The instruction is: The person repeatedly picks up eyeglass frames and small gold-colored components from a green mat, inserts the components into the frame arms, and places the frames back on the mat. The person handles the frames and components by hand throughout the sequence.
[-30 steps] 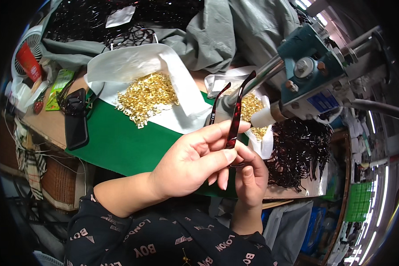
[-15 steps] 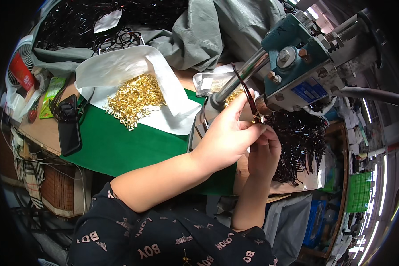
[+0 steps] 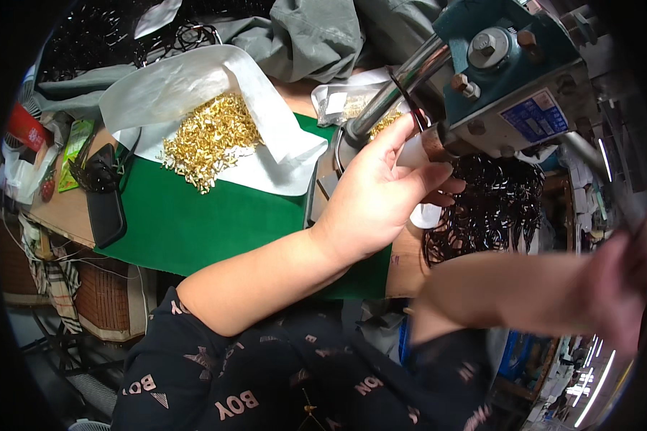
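My left hand (image 3: 370, 194) is closed under the head of a green and silver hand press (image 3: 507, 79). A thin, dark, glossy strip (image 3: 410, 100), perhaps a spectacle part, rises between its index finger and the press's steel post (image 3: 395, 90). The fingers hide the strip's lower end. Blurred by motion, my right hand (image 3: 618, 294) is at the far right, closed around the end of the press lever (image 3: 629, 201). Beyond my left fingers hangs a bundle of dark, glossy, curved pieces (image 3: 489, 208).
Small gold metal pieces (image 3: 216, 140) lie heaped on white sheeting (image 3: 287, 169) over a green mat (image 3: 216, 237). A black phone (image 3: 106, 215) lies at the left. Grey cloth (image 3: 309, 39) and a dark glossy pile (image 3: 93, 43) fill the back.
My right hand has left my left hand and swung right to the lever, whose outer end is lower. The left hand stays by the press with the strip. The view has shifted slightly.
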Available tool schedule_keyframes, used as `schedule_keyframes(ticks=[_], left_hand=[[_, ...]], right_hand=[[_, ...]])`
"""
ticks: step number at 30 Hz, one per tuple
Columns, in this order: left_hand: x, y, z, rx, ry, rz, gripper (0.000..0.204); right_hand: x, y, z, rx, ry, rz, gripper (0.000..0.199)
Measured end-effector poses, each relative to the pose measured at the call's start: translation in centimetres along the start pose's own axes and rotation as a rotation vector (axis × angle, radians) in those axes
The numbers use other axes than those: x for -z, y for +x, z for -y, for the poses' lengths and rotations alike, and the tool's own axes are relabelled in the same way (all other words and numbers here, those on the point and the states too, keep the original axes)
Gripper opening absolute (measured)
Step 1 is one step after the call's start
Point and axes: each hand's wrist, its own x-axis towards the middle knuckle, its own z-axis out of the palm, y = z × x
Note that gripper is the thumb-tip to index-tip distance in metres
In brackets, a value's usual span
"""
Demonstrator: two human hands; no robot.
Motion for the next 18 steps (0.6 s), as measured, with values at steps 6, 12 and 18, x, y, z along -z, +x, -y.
schedule_keyframes(ticks=[6, 12, 18], left_hand=[[0.1, 0.0, -1.1, 0.021, 0.101, 0.025, 0.036], [6.4, -8.1, -8.0, 0.005, -0.007, -0.160, 0.054], [14.3, -14.1, -11.0, 0.065, 0.535, -0.584, 0.046]], right_hand=[[-4.8, -0.1, -1.6, 0.051, -0.163, -0.614, 0.029], [-8.2, -11.1, -9.1, -0.665, -0.073, -0.554, 0.022], [-12.2, -21.9, -17.0, -1.376, -0.599, 0.019, 0.024]])
